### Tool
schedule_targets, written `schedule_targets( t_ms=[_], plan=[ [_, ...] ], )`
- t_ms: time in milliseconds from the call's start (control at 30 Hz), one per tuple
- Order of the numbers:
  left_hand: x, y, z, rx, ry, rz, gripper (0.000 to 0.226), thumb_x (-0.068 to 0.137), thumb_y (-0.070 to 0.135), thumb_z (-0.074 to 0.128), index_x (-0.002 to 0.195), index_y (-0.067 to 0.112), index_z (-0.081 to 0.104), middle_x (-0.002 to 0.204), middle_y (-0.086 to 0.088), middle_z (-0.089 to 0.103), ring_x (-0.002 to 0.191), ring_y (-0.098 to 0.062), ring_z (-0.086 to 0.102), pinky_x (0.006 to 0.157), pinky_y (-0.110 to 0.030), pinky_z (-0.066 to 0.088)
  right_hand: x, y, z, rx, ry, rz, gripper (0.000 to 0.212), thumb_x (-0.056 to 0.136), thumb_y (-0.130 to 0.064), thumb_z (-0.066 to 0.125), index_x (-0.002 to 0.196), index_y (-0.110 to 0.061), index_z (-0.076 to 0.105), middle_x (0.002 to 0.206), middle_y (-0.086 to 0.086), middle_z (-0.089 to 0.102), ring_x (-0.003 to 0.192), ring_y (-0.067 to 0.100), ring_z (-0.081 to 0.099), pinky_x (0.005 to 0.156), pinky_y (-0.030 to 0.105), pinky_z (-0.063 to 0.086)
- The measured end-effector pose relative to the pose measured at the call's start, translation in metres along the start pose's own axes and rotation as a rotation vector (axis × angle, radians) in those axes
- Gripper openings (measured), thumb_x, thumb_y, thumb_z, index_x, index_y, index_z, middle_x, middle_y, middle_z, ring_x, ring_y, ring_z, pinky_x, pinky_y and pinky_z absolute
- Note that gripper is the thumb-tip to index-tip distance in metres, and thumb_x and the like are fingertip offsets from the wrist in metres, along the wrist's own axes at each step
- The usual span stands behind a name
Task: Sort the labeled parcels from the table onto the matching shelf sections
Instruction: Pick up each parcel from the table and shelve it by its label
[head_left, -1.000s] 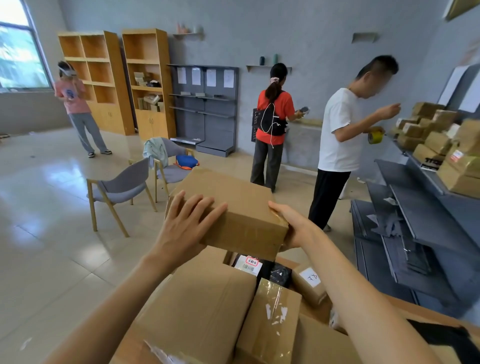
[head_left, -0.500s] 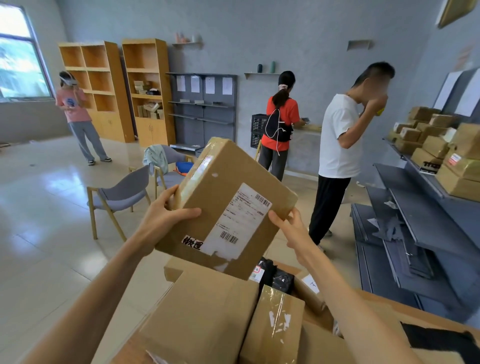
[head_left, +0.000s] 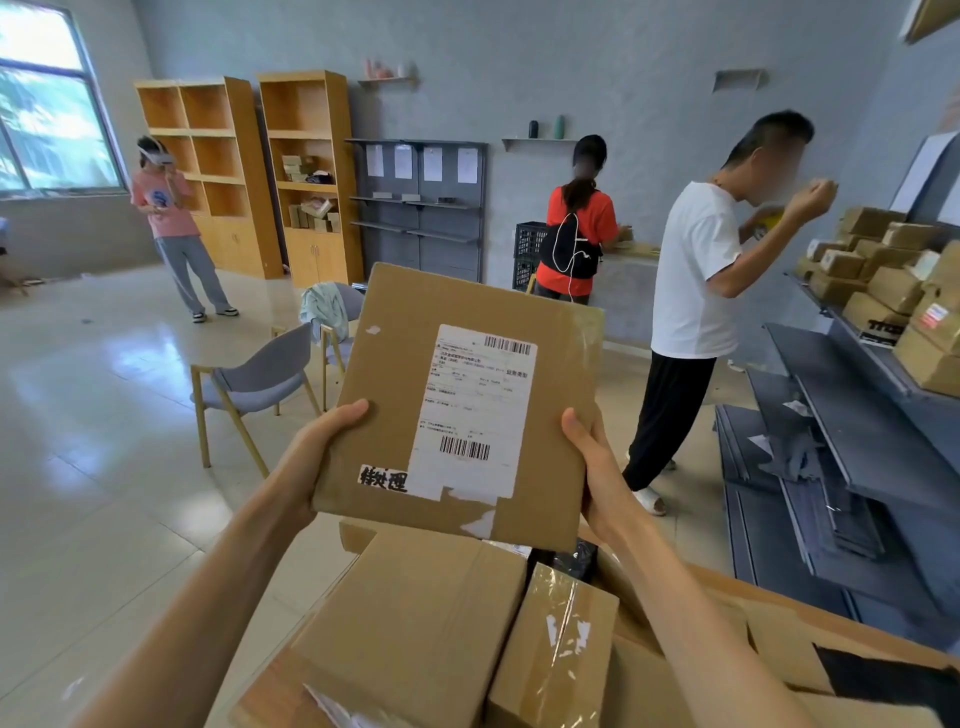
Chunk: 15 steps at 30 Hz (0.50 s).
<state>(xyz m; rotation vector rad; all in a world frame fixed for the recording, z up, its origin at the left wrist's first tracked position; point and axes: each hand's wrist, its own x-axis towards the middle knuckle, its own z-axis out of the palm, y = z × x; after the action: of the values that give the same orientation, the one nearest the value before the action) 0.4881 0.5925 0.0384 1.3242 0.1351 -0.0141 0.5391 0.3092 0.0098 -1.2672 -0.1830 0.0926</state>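
A grey-walled room with a pale tiled floor (head_left: 93, 467) stretches out behind the raised parcel (head_left: 462, 410), the flat cardboard box held up above the heap of cartons on the table (head_left: 779, 587). The left hand (head_left: 317, 457) grips the parcel's left edge, thumb lying over the front face; the right hand (head_left: 597, 467) clasps its right edge, thumb on the front too. A white shipping label (head_left: 475, 410) with barcodes faces the wearer, a small strip of black characters (head_left: 383, 478) beside the label's lower left corner. Directly below the parcel sit a large brown box (head_left: 415, 623) and a taped smaller box (head_left: 556, 649), touching each other. Right of the parcel, a grey metal shelf (head_left: 872, 364) carries a crowd of small brown cartons (head_left: 883, 280). Far behind the parcel, to its left, a wooden bookcase (head_left: 311, 176) holds a few boxes on its middle levels. A person in a white shirt (head_left: 696, 270) stands between the parcel and the grey shelf.
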Motion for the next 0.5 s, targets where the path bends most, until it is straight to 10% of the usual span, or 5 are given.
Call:
schedule_targets(
  t_ms=[500],
  plan=[
    [-0.002,-0.001,0.048,0.146,0.016,0.134,0.049,0.079,0.061,0.057,0.114,0.027,0.061,0.097,-0.002,0.075,0.076,-0.016,0.073,0.063,-0.026,0.056,-0.007,-0.023,-0.024,-0.056,0.114,-0.106,0.078,0.076,-0.035,0.077,0.144,-0.028,0.041,0.115,0.000,0.070,0.100,0.024,0.069,0.086,0.044,0.056]
  ],
)
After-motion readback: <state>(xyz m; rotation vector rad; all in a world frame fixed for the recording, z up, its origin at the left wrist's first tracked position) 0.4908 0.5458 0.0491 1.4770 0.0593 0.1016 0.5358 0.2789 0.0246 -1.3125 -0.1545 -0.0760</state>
